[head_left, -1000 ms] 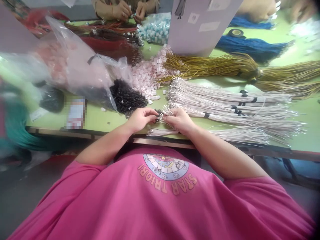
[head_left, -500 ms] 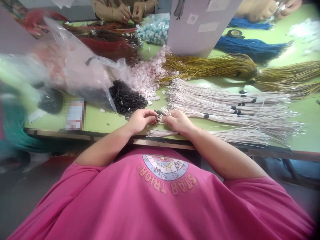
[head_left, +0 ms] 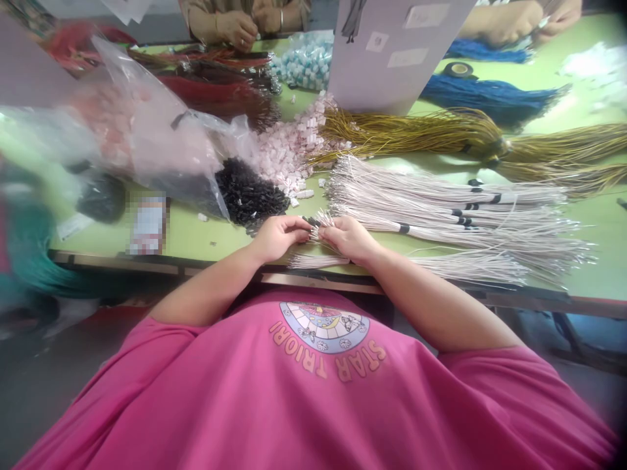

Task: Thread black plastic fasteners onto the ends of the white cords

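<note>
Close to the table's front edge, my left hand (head_left: 280,237) pinches a small black connector housing (head_left: 310,222) between thumb and fingers. My right hand (head_left: 349,239) is closed around the ends of several white wires (head_left: 323,217), whose tips fan out toward the left hand. The two sets of fingertips are nearly touching; exactly how the housing meets a wire is too small to tell. Just beyond my left hand lies a heap of black connector housings (head_left: 249,192). Bundles of white wires (head_left: 431,202), bound with black tape, lie beyond and right of my right hand.
Pale pink connector housings (head_left: 294,147) are heaped behind the black ones, beside a clear plastic bag (head_left: 161,137). Yellow wires (head_left: 411,129) and blue wires (head_left: 494,94) lie farther back by an upright panel (head_left: 386,59). Other people's hands (head_left: 238,29) work across the table.
My hands stay almost in place, with the left fingertips shifting slightly around the black housing. Across the table, another person's hands have moved a little.
</note>
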`<state>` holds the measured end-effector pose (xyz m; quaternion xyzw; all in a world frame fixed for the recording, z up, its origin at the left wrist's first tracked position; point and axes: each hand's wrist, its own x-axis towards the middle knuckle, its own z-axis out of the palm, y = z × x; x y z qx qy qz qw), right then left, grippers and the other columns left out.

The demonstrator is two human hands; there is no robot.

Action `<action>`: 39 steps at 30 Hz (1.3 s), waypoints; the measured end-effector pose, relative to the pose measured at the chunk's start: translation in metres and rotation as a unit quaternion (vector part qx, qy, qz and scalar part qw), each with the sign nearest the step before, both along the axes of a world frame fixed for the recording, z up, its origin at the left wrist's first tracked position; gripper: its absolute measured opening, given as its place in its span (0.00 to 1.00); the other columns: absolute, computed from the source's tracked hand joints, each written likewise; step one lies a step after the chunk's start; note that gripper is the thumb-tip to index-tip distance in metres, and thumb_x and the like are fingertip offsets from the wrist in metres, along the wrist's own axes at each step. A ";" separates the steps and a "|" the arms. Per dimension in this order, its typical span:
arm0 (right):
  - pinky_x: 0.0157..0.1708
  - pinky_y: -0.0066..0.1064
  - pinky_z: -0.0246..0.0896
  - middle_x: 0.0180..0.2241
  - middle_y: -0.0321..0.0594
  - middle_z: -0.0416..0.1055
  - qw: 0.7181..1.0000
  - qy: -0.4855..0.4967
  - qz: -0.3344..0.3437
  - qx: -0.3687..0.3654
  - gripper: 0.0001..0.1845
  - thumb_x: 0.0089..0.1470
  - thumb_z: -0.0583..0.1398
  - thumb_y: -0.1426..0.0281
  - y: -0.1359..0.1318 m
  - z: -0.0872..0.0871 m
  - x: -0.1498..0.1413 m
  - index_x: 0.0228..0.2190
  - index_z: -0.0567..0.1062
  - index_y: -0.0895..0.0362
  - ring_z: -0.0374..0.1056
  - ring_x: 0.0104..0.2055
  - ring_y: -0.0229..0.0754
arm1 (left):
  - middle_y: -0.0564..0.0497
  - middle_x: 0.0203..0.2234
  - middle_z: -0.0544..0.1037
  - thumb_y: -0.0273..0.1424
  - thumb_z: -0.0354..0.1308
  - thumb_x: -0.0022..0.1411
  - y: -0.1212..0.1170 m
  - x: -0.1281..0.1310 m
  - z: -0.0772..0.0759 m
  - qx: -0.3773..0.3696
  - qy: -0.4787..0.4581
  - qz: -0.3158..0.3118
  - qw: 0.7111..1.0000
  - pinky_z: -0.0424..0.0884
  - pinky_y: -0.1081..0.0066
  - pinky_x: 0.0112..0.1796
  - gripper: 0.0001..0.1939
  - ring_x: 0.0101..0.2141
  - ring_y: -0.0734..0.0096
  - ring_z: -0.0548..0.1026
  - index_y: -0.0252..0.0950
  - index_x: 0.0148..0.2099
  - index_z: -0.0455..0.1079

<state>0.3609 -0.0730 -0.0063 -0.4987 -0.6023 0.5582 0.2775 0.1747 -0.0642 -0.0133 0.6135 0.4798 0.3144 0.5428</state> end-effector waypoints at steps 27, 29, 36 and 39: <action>0.19 0.27 0.50 0.18 0.38 0.67 0.994 0.061 -0.066 -0.054 0.17 0.41 0.62 0.59 0.003 -0.006 0.008 0.22 0.71 0.62 0.58 0.18 0.33 | 0.44 0.36 0.70 0.31 0.51 0.59 0.011 -0.081 0.016 0.229 0.513 0.051 0.826 0.64 0.66 0.36 0.10 0.37 0.62 0.69 0.35 0.41 0.70; 0.19 0.27 0.51 0.18 0.39 0.67 0.994 0.066 -0.070 -0.058 0.15 0.40 0.62 0.61 0.003 -0.006 0.008 0.22 0.72 0.62 0.59 0.18 0.33 | 0.45 0.35 0.69 0.31 0.50 0.60 0.011 -0.079 0.015 0.229 0.516 0.055 0.824 0.63 0.67 0.34 0.10 0.36 0.62 0.69 0.36 0.40 0.71; 0.17 0.26 0.44 0.15 0.34 0.62 0.994 0.080 -0.050 -0.059 0.11 0.40 0.62 0.66 0.002 -0.004 0.007 0.20 0.69 0.61 0.55 0.16 0.31 | 0.45 0.32 0.69 0.30 0.46 0.62 0.011 -0.074 0.017 0.240 0.537 0.043 0.808 0.61 0.68 0.29 0.11 0.31 0.65 0.69 0.35 0.36 0.69; 0.16 0.26 0.42 0.14 0.32 0.60 0.993 0.085 -0.043 -0.063 0.08 0.39 0.61 0.68 0.002 -0.004 0.007 0.20 0.68 0.61 0.53 0.16 0.30 | 0.46 0.33 0.71 0.30 0.46 0.62 0.011 -0.072 0.023 0.239 0.482 0.058 0.841 0.61 0.69 0.31 0.09 0.32 0.66 0.69 0.36 0.38 0.67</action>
